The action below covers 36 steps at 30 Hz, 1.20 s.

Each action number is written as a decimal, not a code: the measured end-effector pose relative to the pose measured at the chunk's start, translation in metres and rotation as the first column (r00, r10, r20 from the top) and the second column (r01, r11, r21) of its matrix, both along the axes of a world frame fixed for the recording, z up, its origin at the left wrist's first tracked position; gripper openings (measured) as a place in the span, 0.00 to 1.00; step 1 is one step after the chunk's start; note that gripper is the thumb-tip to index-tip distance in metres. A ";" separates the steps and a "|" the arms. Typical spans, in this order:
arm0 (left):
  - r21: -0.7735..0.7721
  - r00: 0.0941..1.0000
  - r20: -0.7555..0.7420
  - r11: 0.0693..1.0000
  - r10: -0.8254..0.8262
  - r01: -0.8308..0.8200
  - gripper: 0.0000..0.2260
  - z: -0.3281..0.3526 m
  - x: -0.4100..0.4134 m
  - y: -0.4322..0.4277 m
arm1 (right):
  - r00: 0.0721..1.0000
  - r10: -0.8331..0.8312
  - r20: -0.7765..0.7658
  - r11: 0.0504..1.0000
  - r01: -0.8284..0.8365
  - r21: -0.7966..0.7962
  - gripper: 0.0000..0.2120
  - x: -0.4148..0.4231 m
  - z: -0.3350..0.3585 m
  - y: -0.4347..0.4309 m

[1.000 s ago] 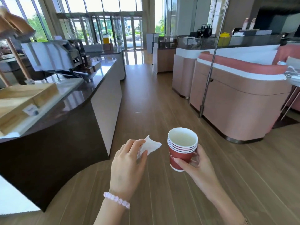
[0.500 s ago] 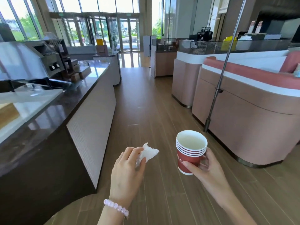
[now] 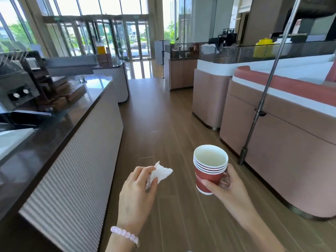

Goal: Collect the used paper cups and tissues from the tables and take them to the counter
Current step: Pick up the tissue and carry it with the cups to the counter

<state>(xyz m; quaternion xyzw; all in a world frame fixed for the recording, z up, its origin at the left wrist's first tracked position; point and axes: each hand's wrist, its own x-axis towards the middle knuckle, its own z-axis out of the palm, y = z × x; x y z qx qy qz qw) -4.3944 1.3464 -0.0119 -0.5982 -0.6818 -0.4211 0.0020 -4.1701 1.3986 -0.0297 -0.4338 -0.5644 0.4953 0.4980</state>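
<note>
**Fingers closed on tissue and cups beside the counter**

The fingers [image 3: 143, 172] of the left hand [image 3: 136, 195] pinch a crumpled white tissue [image 3: 161, 172], which sticks out past the fingertips. The right hand [image 3: 231, 190] curls round the lower wall of a stack of red paper cups [image 3: 209, 172], upright with its mouth open. Both are held over the wooden floor [image 3: 160, 115], to the right of the counter [image 3: 54, 137] and its long dark edge. A bead bracelet [image 3: 125, 234] circles the left wrist.

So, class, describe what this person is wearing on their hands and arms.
The left hand has a bracelet of round, pale pink, glossy beads at the wrist. The right hand shows no ring, watch or band. Both forearms are bare; no sleeves are in view.
</note>
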 end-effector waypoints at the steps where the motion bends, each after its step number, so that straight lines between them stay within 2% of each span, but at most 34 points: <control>1: 0.003 1.000 0.000 1.000 0.006 -0.006 0.09 -0.001 -0.005 0.026 | 1.000 0.006 0.002 1.000 -0.006 0.004 0.27 -0.005 -0.001 0.027; 13: 0.044 0.999 -0.021 0.998 0.047 -0.046 0.09 0.025 -0.050 0.340 | 0.996 0.093 -0.012 0.995 -0.093 0.027 0.25 -0.060 0.017 0.347; 25: 0.049 1.000 -0.016 0.999 0.013 -0.012 0.09 0.006 -0.113 0.608 | 1.000 0.027 0.015 1.000 -0.027 0.008 0.24 -0.123 -0.007 0.610; 36: 0.059 0.998 -0.044 0.997 -0.042 0.044 0.09 0.019 -0.203 0.879 | 0.999 -0.017 0.034 1.000 0.017 0.027 0.25 -0.215 0.013 0.869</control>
